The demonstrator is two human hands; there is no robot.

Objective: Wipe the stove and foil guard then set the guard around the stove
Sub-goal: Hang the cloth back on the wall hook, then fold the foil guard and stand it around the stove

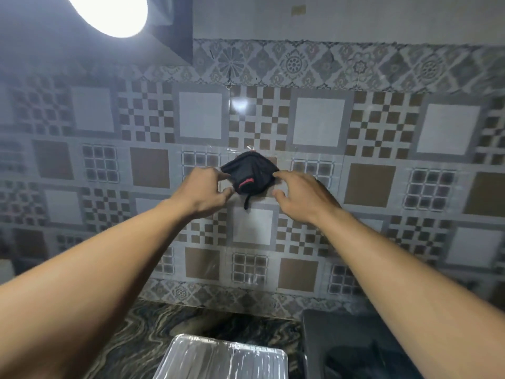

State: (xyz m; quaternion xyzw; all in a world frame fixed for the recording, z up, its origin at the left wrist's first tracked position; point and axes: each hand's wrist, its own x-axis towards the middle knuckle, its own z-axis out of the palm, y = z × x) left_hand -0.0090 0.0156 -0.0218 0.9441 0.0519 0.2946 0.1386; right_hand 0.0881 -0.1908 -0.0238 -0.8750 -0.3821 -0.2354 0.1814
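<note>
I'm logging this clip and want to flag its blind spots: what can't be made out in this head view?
- Stove: cut off by the bottom edge and crossed by the right forearm; its burners are not visible.
- Foil guard: only its top shows above the bottom edge.
- Black cloth: what fixes it to the tiled wall is hidden behind it.
- Left hand and right hand: fingertips touch the cloth, but the grip is unclear.

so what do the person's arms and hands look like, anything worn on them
Both arms are bare as far as the picture shows them: no sleeves reach into view. The left hand and the right hand wear no gloves, and no watch, bracelet or ring shows on the visible sides of either wrist or its fingers. The nails are too blurred to judge.
</note>
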